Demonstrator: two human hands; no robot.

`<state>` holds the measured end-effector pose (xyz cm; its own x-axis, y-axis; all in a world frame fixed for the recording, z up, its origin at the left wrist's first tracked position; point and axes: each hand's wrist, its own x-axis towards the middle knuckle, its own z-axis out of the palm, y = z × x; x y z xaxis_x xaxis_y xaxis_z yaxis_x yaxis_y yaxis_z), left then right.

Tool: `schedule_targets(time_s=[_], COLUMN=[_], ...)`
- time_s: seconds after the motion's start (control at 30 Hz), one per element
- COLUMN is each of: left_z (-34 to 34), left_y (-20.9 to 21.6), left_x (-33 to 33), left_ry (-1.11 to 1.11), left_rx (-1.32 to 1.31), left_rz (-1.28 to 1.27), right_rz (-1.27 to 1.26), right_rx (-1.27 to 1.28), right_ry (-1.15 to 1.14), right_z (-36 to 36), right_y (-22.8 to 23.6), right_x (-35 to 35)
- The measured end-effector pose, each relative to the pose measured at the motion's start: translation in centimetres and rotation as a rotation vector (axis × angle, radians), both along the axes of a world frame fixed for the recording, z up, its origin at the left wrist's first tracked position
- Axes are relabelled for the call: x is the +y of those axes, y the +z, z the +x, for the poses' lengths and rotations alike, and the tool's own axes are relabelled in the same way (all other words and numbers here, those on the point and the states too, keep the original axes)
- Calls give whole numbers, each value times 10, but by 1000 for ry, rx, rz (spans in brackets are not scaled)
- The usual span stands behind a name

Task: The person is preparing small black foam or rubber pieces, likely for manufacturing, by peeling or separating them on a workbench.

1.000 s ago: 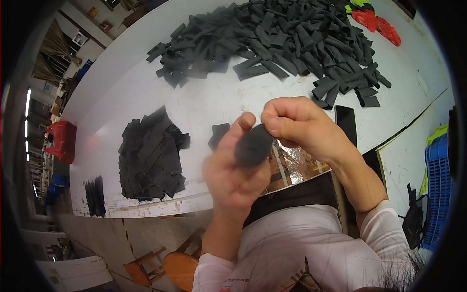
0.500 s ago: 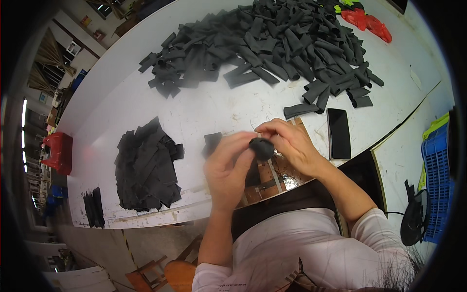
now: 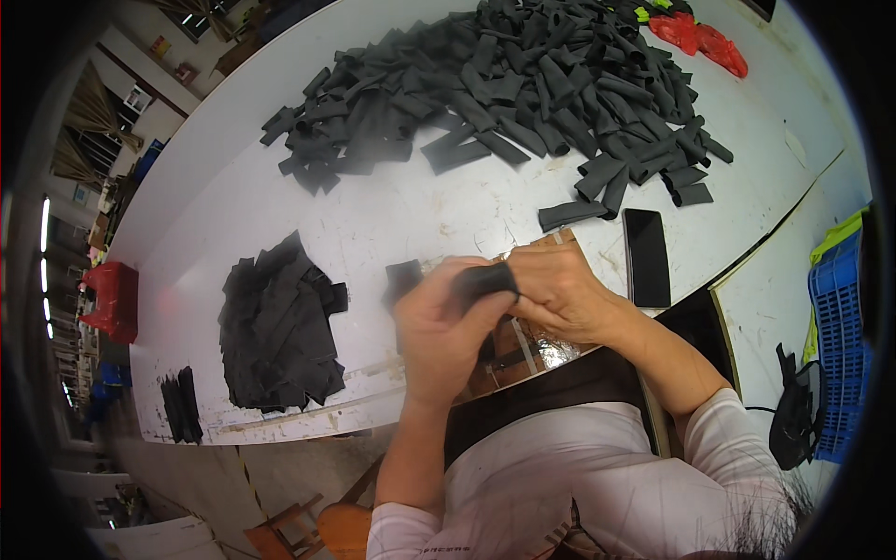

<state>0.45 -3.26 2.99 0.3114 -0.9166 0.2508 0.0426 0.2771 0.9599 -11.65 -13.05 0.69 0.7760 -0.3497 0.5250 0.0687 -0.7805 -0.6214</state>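
A short dark grey fabric tube (image 3: pixel 485 280) is between my two hands, over the near edge of the table. My left hand (image 3: pixel 439 317) is closed round it, the thumb lying along its near side. At the tube's right end, the bent fingers of my right hand (image 3: pixel 560 291) pinch it; their tips are partly hidden. Under my hands lies a brown taped board (image 3: pixel 509 359). Another dark fabric piece (image 3: pixel 403 277) rests just beyond my left hand. To the left is a stack of flat dark fabric pieces (image 3: pixel 280 327).
A big heap of dark fabric tubes (image 3: pixel 523 84) covers the far side of the white table (image 3: pixel 215 205). A black phone (image 3: pixel 647 259) lies right of my right hand. Farther out are a red plastic bag (image 3: pixel 698 42), a blue crate (image 3: pixel 837 345) and a red container (image 3: pixel 112 301).
The tube has turned from end-on to lying sideways between my hands. My right hand's fingers have curled closer in against it, and my left hand has wrapped round it.
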Motion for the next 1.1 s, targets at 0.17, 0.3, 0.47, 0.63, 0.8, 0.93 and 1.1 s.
schedule_targets(time_s=[0.17, 0.3, 0.47, 0.63, 0.8, 0.93, 1.1], left_z=[4, -5, 0, 2, 6, 7, 12], left_y=[-10, -6, -8, -30, -22, -24, -12], left_x=[-3, 1, 10, 9, 9, 12, 12], left_ry=[7, 194, 151, 97, 85, 95, 146], left_rx=[-258, -298, 457, 461, 415, 323, 79], left_rz=[204, 12, -291, -219, -201, -162, -164], right_rz=[119, 109, 78, 50, -68, -1, 24], right_rx=[2, 45, 207, 328, 36, 176, 135], right_ry=[9, 54, 87, 44, 1, 58, 109], right_z=[-1, 1, 2, 2, 0, 1, 2], right_y=[-33, -13, 23, -5, -5, -12, -9], right_x=[3, -3, 0, 1, 2, 0, -4])
